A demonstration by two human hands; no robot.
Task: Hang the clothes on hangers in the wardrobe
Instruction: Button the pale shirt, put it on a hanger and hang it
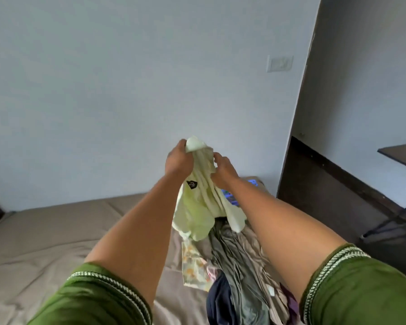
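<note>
Overhead, both hands' grip, left hand (177, 160) and right hand (223, 171), holds a pale green garment (202, 207) above piled clothes (239, 266) on the bed (56, 231).

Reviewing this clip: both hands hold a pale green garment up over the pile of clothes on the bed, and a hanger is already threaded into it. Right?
Not quite. The head view shows no hanger. Both the left hand and right hand do hold the pale green garment over the pile of clothes on the bed.
</note>
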